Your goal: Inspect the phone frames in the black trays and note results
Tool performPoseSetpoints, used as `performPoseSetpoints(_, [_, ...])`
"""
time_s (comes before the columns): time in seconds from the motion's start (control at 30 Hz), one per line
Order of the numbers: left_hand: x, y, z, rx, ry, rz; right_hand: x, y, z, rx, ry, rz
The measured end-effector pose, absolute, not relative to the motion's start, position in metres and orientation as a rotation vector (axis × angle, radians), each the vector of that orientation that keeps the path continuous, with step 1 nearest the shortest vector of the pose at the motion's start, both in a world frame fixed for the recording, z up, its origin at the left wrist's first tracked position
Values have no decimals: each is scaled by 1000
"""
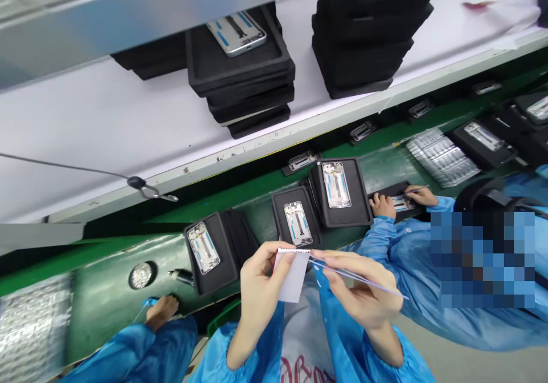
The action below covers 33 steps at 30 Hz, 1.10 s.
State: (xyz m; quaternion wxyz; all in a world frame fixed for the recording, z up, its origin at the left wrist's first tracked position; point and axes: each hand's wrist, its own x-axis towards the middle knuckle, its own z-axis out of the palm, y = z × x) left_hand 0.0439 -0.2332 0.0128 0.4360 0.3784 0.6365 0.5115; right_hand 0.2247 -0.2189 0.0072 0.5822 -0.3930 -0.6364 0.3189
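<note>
In front of my chest, my left hand pinches a small white notepad with a toothed top edge and some red at its left side. My right hand grips slim pale-violet tweezers, seen as two thin arms slanting down to the right. Its fingertips meet the pad's top right corner. Just beyond my hands, on the green bench, a phone frame with blue strips lies in a black tray.
More black trays with phone frames stand at left and right. Tray stacks rest on the white shelf. A co-worker's hands work at right; another person's hand is at left, near a round tin.
</note>
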Motion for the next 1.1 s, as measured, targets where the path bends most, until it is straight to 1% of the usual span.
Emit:
performPoseSetpoints(0.43, [36, -234, 16, 975, 1632, 1283, 214, -207, 10, -883, -1582, 765])
performPoseSetpoints(0.6, [32, -238, 15, 940, 1655, 1269, 210, -206, 9, -854, -1576, 817])
performPoseSetpoints(0.87, [15, -250, 2, 805, 1707, 1271, 189, -201, -2, -888, -1576, 955])
performPoseSetpoints(1.1, [-9, -270, -19, 667, 1835, 1253, 159, -202, -21, -992, -1403, 1186])
